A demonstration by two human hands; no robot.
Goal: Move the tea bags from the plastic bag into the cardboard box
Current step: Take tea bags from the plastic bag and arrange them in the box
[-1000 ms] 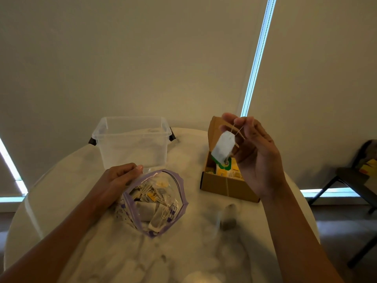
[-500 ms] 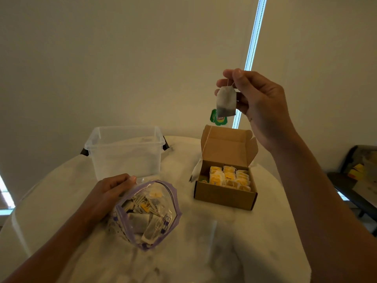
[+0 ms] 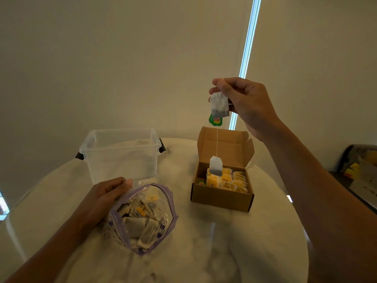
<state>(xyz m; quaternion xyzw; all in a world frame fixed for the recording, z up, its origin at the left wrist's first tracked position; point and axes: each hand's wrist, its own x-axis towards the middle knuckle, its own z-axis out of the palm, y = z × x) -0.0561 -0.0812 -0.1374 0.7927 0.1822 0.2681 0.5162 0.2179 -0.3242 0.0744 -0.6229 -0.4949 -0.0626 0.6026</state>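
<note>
My right hand (image 3: pixel 242 103) is raised above the open cardboard box (image 3: pixel 222 197) and pinches the string of a tea bag (image 3: pixel 219 106) with a green tag behind it. A second tea bag (image 3: pixel 215 166) dangles on a long string below, just over the yellow-tagged tea bags (image 3: pixel 228 180) lined up in the box. My left hand (image 3: pixel 104 199) grips the rim of the open clear plastic bag (image 3: pixel 142 217), which has a purple zip edge and holds several tea bags.
An empty clear plastic tub (image 3: pixel 120 154) stands behind the bag on the round marble table (image 3: pixel 204 252). A chair with papers (image 3: pixel 359 172) is off the table's right edge. A blind covers the window behind.
My right hand rose from in front of the box to above it, lifting the tea bag. The second tea bag swung from the box's left side to hang over its contents.
</note>
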